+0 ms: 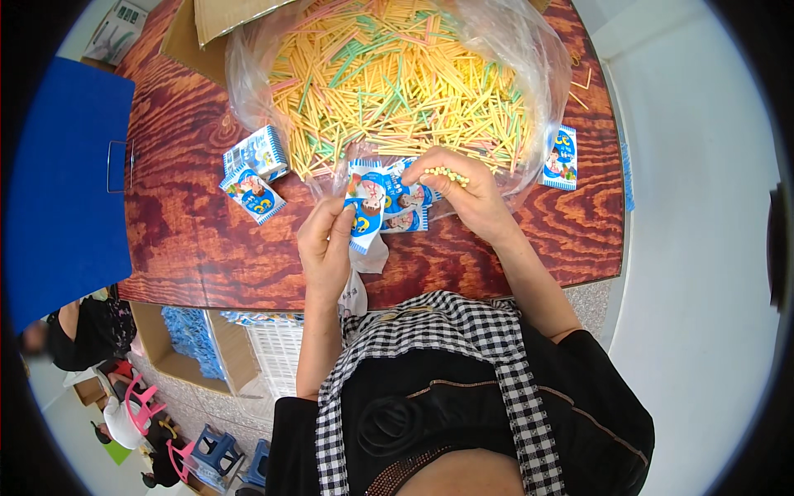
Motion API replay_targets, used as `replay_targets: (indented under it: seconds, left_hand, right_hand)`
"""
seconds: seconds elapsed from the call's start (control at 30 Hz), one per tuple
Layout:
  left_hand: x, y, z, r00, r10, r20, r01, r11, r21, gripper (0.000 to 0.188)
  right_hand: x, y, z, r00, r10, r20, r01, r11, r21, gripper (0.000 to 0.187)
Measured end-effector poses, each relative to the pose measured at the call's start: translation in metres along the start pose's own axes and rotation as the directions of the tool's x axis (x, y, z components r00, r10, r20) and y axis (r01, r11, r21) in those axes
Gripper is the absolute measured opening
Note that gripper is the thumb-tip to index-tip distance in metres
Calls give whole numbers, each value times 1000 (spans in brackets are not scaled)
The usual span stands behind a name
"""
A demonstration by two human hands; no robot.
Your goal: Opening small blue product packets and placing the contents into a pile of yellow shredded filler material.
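Evidently, proceeding from near to far: noted first, a checked apron [521,388] over a black top, with both forearms extended across the near edge of the tabletop [182,248]. Found in the left hand [324,240]: a blue-and-white packet [366,207], pinched between thumb and fingers at its left side and tilted nearly on end; judged so held to leave the top and right side accessible. Found in the right hand [473,197]: a bundle of thin sticks [447,174], enclosed in a curled grip with pale ends exposed; presumably bunched for alignment. Seen with right fingertips close to the packet's upper right; contact impossible to confirm.

Noted just behind the held packet, partly covered: further packets [405,221], overlapped, apparently laid within easy reach. Logged to the left: two packets [253,197], overlapping; to the right, a single packet [561,157] beside the bag.

Recorded beyond: a clear plastic bag [542,50], spread wide around a heap of yellow, green and pink sticks [405,74], likely opened so for access. Observed at its left, a cardboard flap [236,15]; at its right, loose sticks [581,89], probably strays.
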State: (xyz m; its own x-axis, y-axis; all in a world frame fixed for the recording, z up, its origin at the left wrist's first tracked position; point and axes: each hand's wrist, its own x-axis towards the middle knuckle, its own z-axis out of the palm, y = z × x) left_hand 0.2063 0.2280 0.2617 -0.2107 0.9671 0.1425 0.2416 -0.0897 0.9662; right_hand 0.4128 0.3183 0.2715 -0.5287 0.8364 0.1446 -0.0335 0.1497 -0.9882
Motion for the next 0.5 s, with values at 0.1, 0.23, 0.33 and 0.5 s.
replay_targets:
  seconds: [0.1, 0.23, 0.33, 0.5]
  left_hand:
    - [-1, 3, 1, 987, -157, 29, 160, 972, -174, 10]
    - [-1, -1, 1, 970, -234, 62, 241, 923, -299, 10]
    - [1, 0, 1, 963, -260, 66, 260, 848, -461, 12]
    - [3, -11, 2, 964, -265, 21, 235, 813, -532, 11]
  right_hand:
    - [0, 2, 0, 1000, 2, 1, -2, 1000, 3, 11]
    - [1, 2, 1, 1000, 18, 8, -18, 1000, -3, 11]
    - [1, 2, 2, 1000, 7, 11, -7, 1000, -3, 10]
    - [1, 2, 2, 1000, 0, 5, 0, 1000, -6, 11]
